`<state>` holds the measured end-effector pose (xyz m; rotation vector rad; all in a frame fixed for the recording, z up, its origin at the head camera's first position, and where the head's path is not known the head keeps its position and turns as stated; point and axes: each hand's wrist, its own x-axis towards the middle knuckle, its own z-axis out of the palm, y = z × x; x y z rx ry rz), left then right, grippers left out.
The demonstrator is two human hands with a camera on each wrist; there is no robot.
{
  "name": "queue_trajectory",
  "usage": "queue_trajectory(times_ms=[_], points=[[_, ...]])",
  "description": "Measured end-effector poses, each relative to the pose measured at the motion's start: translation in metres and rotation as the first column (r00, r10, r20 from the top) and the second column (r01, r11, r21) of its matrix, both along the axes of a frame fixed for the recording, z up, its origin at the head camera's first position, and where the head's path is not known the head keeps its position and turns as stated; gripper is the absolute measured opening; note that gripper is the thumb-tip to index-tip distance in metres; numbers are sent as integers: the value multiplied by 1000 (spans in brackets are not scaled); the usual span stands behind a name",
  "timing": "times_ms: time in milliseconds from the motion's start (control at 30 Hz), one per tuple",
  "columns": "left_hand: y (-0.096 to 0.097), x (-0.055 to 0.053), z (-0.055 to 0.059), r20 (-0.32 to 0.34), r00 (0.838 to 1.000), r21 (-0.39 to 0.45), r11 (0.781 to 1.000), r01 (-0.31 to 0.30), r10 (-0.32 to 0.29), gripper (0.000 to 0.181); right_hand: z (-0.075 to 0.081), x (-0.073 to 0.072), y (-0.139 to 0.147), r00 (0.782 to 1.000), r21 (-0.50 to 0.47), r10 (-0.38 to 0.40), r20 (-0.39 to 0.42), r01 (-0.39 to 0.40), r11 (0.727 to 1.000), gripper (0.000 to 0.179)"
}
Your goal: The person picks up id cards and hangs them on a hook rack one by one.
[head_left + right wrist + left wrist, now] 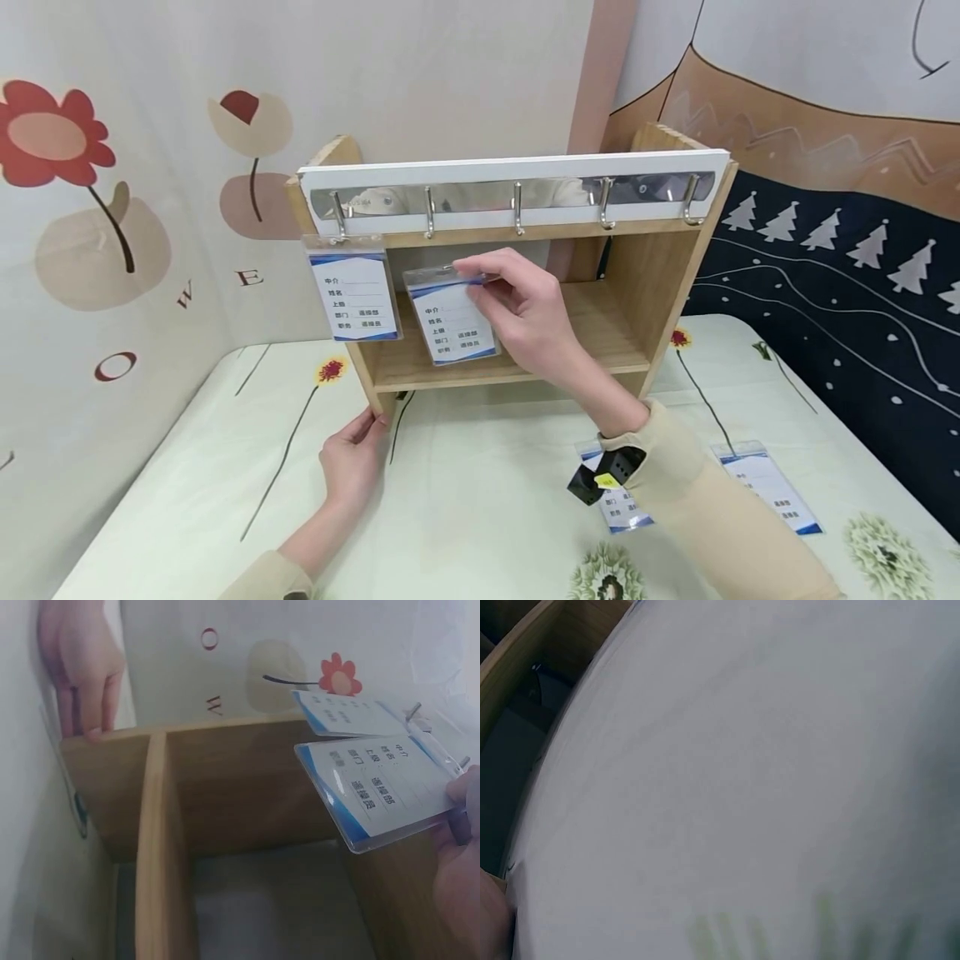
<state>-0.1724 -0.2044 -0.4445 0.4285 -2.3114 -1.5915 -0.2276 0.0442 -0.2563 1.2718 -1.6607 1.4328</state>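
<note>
My right hand [532, 308] pinches a clear-sleeved badge [453, 321] by its top edge, thumb in front. This badge tilts a little, its top just below the second hook [429, 212] from the left. In the right wrist view the held badge [382, 787] shows its printed face, with a hook tip close to its top. Another badge [356, 287] hangs on the leftmost hook [338, 217]. Low at the left side panel of the wooden rack [663, 258], my left hand [352, 462] grips the panel's front edge between thumb and fingers.
Across the rack's top front runs a white board with a shiny strip [472, 197] and several hooks. Two more badges lie on the flowered tablecloth [480, 500]: one badge [626, 508] partly under my right wrist, another badge [772, 487] farther right. Printed curtains [450, 75] hang behind.
</note>
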Motion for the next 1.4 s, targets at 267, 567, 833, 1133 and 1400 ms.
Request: queue_trajectory(times_ms=[267, 567, 833, 1133, 1400], points=[[1, -1, 0, -4, 1000, 4, 1000, -3, 3, 39, 5, -1, -9, 1000, -46, -19, -1, 19, 999, 26], [2, 0, 0, -27, 999, -20, 999, -28, 27, 36, 16, -1, -22, 996, -104, -75, -37, 71, 992, 25], [2, 0, 0, -28, 999, -22, 999, -30, 30, 37, 16, -4, -27, 998, -131, -66, -9, 64, 989, 24], [2, -2, 0, -11, 1000, -10, 1000, -19, 19, 38, 17, -2, -27, 991, -97, -134, -25, 132, 987, 29], [1, -1, 0, -9, 1000, -19, 1000, -11, 11, 38, 19, 1, -26, 986, -37, -162, 43, 164, 986, 31]])
